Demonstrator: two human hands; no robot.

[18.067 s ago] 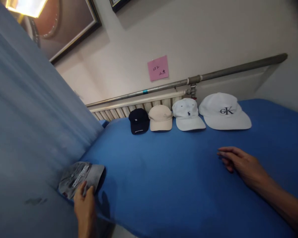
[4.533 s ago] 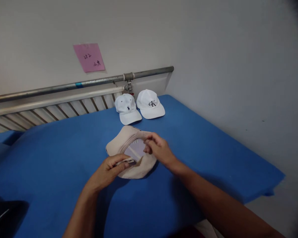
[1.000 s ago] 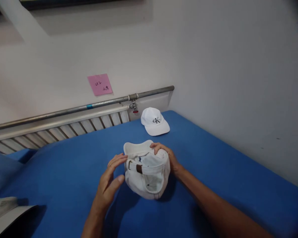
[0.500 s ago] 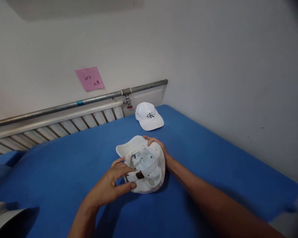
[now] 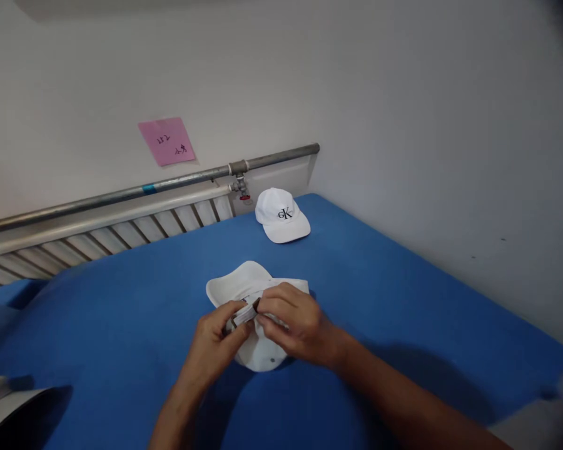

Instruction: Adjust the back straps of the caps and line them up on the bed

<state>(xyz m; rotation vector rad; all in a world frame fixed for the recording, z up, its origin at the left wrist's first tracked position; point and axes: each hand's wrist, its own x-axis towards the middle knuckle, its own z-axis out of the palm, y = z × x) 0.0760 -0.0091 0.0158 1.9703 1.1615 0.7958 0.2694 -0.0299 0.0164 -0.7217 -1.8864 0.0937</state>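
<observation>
A white baseball cap (image 5: 244, 278) lies in front of me, its curved brim pointing to the far left. My left hand (image 5: 218, 334) pinches the cap's white back strap (image 5: 244, 315) between thumb and fingers. Right beside it, my right hand (image 5: 293, 322) is closed on the strap near its brown part, with the fingertips of both hands close together. The right hand hides much of the crown. Farther back sits a second white cap (image 5: 281, 215) with black letters on its front, which neither hand touches.
A blue-covered surface (image 5: 136, 312) carries the caps. At the lower left edge, part of another pale brimmed hat (image 5: 7, 406) shows. Behind are a radiator (image 5: 122, 234), a metal pipe (image 5: 182, 181) with a red-handled valve, and a pink note (image 5: 166, 140) on the wall.
My right hand has left the cap's far right side and come to the strap beside my left hand. The cap has turned and tilted. The view has shifted slightly.
</observation>
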